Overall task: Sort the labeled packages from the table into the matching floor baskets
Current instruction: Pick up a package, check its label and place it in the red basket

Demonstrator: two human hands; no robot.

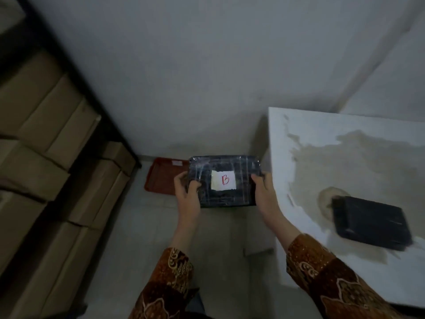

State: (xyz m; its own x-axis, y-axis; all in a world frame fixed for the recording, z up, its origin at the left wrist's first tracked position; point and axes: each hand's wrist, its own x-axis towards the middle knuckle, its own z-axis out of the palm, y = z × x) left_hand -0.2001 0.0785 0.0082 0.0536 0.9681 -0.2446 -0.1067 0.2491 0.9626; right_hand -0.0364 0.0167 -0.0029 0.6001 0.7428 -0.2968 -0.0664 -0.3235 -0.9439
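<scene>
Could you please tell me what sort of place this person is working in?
Probably a stockroom or packing room: stacked cardboard boxes fill a dark shelf, a worn white table holds a black wrapped package, and a red basket sits on the tiled floor.

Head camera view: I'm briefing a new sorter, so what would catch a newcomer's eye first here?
First, the dark wrapped package held mid-frame between the left hand and right hand, its white label marked with a red B. Behind it on the floor lies a red basket. To the right, a second dark package sits on the stained white table.
</scene>
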